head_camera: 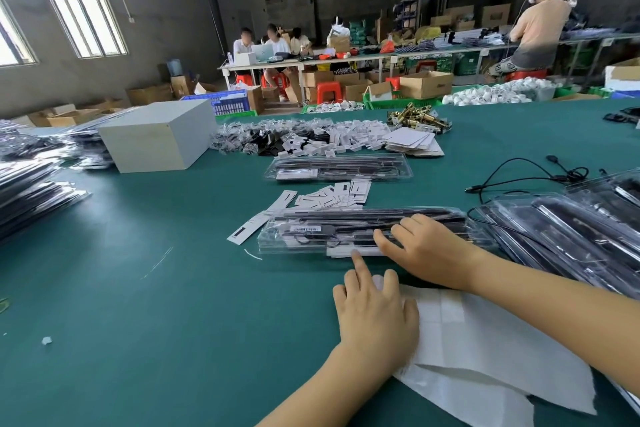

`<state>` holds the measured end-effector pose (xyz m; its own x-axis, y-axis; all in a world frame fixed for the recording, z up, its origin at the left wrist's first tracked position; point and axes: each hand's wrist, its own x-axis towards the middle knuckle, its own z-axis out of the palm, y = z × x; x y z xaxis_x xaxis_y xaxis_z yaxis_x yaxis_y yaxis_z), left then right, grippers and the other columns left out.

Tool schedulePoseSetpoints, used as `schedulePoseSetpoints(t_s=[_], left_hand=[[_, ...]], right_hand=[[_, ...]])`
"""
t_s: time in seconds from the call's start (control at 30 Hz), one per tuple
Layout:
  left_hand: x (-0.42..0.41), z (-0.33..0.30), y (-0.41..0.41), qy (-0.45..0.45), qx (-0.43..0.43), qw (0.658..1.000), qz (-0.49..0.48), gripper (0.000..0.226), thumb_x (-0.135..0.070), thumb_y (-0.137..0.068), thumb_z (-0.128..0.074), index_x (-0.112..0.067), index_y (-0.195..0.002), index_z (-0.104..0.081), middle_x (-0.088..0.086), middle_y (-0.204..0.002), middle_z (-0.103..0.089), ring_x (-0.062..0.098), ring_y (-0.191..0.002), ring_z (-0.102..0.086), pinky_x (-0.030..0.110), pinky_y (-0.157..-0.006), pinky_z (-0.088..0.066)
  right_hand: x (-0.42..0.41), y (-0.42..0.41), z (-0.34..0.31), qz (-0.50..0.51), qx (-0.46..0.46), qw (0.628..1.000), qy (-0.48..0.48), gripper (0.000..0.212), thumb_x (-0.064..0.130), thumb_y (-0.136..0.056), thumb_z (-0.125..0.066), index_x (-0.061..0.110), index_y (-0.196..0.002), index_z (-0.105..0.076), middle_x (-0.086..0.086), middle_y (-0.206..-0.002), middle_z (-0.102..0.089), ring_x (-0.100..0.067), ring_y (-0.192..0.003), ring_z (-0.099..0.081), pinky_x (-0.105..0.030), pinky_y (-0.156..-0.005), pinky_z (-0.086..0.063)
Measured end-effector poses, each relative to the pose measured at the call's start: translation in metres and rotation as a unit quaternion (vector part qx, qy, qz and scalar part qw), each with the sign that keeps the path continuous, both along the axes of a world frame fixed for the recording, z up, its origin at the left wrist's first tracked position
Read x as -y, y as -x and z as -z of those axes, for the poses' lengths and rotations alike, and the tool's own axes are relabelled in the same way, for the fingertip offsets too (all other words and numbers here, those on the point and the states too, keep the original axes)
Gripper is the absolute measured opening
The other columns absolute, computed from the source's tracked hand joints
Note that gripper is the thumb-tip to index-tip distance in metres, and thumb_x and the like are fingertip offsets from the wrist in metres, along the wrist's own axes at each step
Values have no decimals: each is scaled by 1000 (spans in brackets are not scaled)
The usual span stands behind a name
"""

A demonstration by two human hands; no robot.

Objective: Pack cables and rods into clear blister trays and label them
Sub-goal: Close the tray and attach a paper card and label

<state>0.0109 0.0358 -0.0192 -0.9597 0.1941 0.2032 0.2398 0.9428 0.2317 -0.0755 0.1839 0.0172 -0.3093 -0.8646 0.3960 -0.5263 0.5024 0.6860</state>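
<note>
Glossy clear plastic blister tray, matt green tabletop

I count two clear blister trays lying singly on the desk, the near one under my fingers and a far one behind it. There is one white box at far left and one loose black cable at right. The stacked trays and small cards are too many to count.
</note>
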Motion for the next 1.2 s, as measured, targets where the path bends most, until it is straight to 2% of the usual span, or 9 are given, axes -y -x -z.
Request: schedulePoseSetpoints(t_s=[0.13,0.37,0.5,0.57,0.7,0.77,1.0,1.1,1.2], left_hand=[[2,1,6,3,6,1000,-15,34,-50,-92,-30,-22,-109,-40,19,-159,12,28,-122,-29,42,-87,-21],[1,2,5,10,0,1000,13,39,-48,-89,-28,-21,-113,-43,4,-153,33,27,-116,-31,42,-83,-23],[6,1,9,36,-47,998,-3,38,-52,-83,-48,-22,-104,-58,9,-157,-25,28,-111,-48,41,-83,-36],[13,-11,8,76,-46,996,-28,37,-56,-64,-70,-27,-87,-71,0,-123,-66,24,-92,-65,36,-71,-51],[21,-7,25,4,-30,999,15,35,-41,-89,-54,-33,-123,-58,-8,-138,-52,29,-132,-39,51,-103,-31],[28,-4,36,-54,-5,998,30,35,-30,-95,-39,-35,-127,-50,-12,-147,-37,22,-141,-14,46,-110,-9],[30,-4,47,-76,54,995,37,46,-30,-87,-43,-39,-132,-48,-19,-151,-31,14,-141,-8,42,-114,1],[30,-2,48,-85,43,995,32,44,-33,-89,-42,-39,-132,-48,-22,-149,-31,15,-141,-10,41,-113,1],[29,1,48,-81,34,995,37,44,-35,-88,-41,-39,-132,-46,-23,-148,-32,14,-139,-11,40,-112,2]], right_hand=[[6,-4,-2,60,24,997,51,41,31,-80,-64,4,-111,-65,-10,-77,-64,-27,-63,-58,-33,-53,-45],[34,8,-39,175,32,977,121,24,8,-57,-82,15,-70,-63,-1,-62,-58,-21,-59,-54,-25,-45,-30],[36,19,-82,229,28,955,185,14,16,-75,-77,13,-80,-65,-1,-76,-62,-20,-67,-55,-26,-46,-34],[36,28,-107,220,29,938,268,12,22,-88,-65,10,-88,-64,-3,-81,-61,-23,-71,-54,-28,-48,-41],[29,54,-157,207,89,858,462,30,38,-94,-53,12,-92,-67,-5,-74,-58,-24,-63,-49,-26,-51,-32],[19,71,-176,213,149,766,588,30,42,-88,-61,13,-84,-69,-7,-69,-60,-24,-60,-50,-28,-51,-33],[7,125,-141,60,473,136,868,23,18,-92,-63,8,-73,-55,0,-46,-57,-7,-32,-51,-15,-32,-43],[30,135,-102,57,514,-12,856,18,14,-85,-71,1,-74,-62,-8,-51,-66,-17,-40,-63,-23,-36,-49],[61,147,-73,43,538,-70,839,13,11,-86,-69,-1,-87,-64,-13,-69,-72,-23,-46,-66,-26,-37,-51]])
